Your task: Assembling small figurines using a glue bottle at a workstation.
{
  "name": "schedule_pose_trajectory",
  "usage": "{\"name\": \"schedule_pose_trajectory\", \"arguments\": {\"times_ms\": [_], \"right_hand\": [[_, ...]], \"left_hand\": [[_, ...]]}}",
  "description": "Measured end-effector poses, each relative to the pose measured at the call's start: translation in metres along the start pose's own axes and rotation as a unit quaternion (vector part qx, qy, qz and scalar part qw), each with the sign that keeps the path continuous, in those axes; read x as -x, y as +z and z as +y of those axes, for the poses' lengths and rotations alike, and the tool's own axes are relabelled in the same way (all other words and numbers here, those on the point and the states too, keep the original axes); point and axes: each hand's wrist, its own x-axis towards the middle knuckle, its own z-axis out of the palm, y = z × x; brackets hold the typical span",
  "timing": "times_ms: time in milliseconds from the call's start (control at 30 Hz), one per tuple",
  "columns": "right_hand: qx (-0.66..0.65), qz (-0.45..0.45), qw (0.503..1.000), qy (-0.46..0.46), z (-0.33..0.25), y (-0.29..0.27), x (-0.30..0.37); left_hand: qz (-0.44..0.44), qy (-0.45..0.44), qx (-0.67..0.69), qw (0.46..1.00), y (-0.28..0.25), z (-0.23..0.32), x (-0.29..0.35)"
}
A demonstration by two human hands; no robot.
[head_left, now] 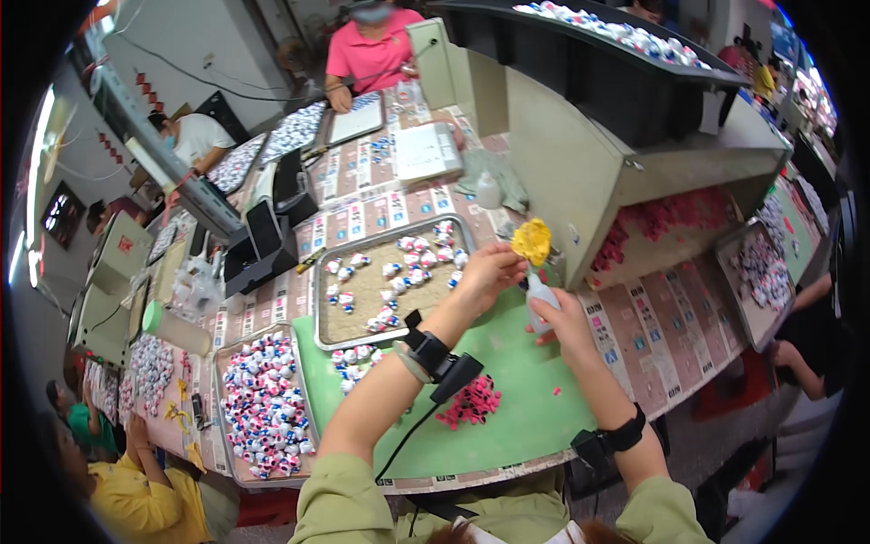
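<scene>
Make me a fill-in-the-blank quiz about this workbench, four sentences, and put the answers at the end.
The translucent plastic squeeze bottle is in the person's ____.
Small hot-pink pieces lie heaped on a flat mat coloured ____.
The rectangular metal tray with a sandy bed stands to the ____ of the big beige box-shaped housing.
The person straight across wears a short-sleeved shirt coloured ____.

Missing words: right hand; green; left; pink.
</scene>
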Motion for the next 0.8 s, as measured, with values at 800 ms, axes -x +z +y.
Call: {"name": "schedule_pose_trajectory", "arguments": {"times_ms": [800], "right_hand": [[-0.062, 0.002, 0.998, -0.018, 0.005, 0.006, -0.002]], "left_hand": [[-0.007, 0.037, 0.021, 0.999, -0.007, -0.012, -0.018]]}}
